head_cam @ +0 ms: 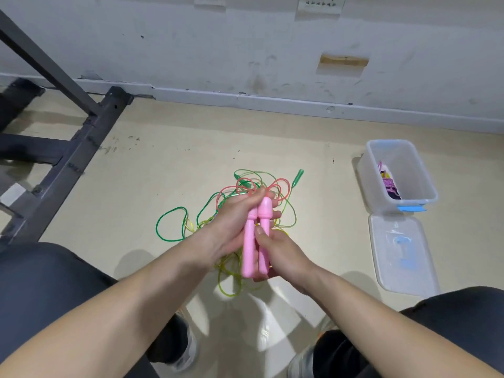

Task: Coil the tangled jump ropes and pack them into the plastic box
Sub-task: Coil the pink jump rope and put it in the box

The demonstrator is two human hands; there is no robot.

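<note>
Both hands gripped the paired pink handles (255, 241) at centre, left hand (231, 225) high, right hand (283, 255) low, because the light, springy cord, probably slippery, ran into the tangle (240, 186) at twelve o'clock, plastic box (368, 186) at two o'clock.

One wide-angle head view looks forward and down, close over the left hand (234, 223) and right hand (285, 255), with floor (163, 165) below and wall (245, 36) ahead.

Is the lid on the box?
No, the lid lies flat beside the open box, not on top of it.
</note>
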